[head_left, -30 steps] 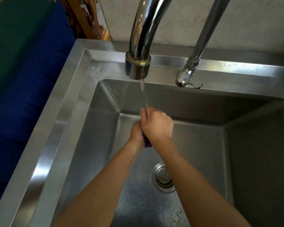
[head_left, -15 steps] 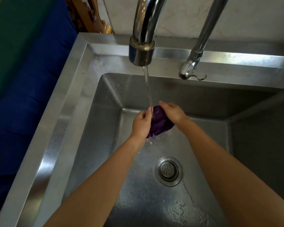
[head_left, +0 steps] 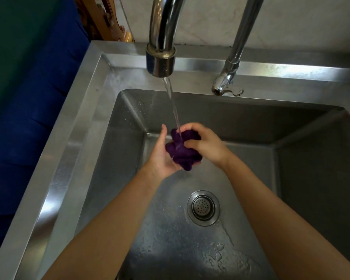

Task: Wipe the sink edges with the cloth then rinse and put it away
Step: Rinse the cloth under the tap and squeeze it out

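You hold the bunched, dark purple cloth (head_left: 181,150) over the basin of the square stainless-steel sink (head_left: 73,158), directly under the thin stream of water (head_left: 173,106) running from the thick chrome faucet spout (head_left: 160,57). Your left hand (head_left: 162,156) lies open, palm up, cupping the cloth from below and from the left, with the fingers straight and pointing away from you. Your right hand (head_left: 205,143) comes in from the right with its fingers curled down over the top of the cloth, gripping it; the thumb seems to press into the fabric, though the folds hide exactly where. The water lands on the upper part of the cloth, between your two hands. Below your wrists, the round perforated metal drain strainer (head_left: 203,208) sits in the wet basin floor, well apart from the cloth. A second, thinner chrome tap (head_left: 228,77) hangs over the back ledge to the right of the running spout.
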`<state>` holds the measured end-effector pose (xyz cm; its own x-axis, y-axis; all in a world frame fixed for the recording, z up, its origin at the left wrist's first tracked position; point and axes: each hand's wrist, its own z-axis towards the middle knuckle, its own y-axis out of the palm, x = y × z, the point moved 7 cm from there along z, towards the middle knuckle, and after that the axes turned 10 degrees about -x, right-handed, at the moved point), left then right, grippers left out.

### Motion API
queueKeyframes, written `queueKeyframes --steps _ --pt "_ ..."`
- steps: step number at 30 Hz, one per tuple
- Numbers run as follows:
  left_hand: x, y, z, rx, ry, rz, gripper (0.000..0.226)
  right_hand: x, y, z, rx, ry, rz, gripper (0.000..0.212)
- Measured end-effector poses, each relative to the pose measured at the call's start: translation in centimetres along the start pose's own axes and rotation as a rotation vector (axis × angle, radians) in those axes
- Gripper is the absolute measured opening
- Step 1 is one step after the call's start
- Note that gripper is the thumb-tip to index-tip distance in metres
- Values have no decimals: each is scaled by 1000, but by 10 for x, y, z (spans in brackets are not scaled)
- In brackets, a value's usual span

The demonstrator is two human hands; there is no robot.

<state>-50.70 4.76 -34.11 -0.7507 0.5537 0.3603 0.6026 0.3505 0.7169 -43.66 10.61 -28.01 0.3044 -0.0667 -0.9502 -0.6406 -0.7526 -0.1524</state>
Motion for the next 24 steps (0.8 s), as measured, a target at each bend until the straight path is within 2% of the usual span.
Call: queueKeyframes --steps 2,4,5,7,9,10,14,16,18,20,22,24 --pt "2 1 1 29 -4 24 67 -2 13 0 17 -74 -286 35" --pt "4 0 1 48 16 12 58 4 18 1 48 -71 -379 33" --pt "5 0 1 55 34 15 55 9 17 1 56 -27 -327 32" --pt "6 -1 3 98 76 110 46 17 8 -2 163 81 -17 34" --pt "9 -6 5 201 148 303 34 27 1 -8 320 195 311 39" --pt "13 -5 5 235 223 396 27 30 2 -11 343 258 379 39" --pt "30 5 -3 277 493 561 21 32 19 -13 138 352 595 20" --pt "38 4 -5 353 510 592 22 28 17 -11 160 320 421 18" --pt "33 -3 -2 463 312 604 33 23 7 -7 287 281 53 26" --pt "17 -2 -2 457 85 607 51 13 -1 -9 422 241 -123 32" --pt "11 2 1 407 72 516 55 3 0 -12 457 177 -205 35" --pt "18 -4 6 392 154 341 46 -9 11 -13 402 94 -336 35"
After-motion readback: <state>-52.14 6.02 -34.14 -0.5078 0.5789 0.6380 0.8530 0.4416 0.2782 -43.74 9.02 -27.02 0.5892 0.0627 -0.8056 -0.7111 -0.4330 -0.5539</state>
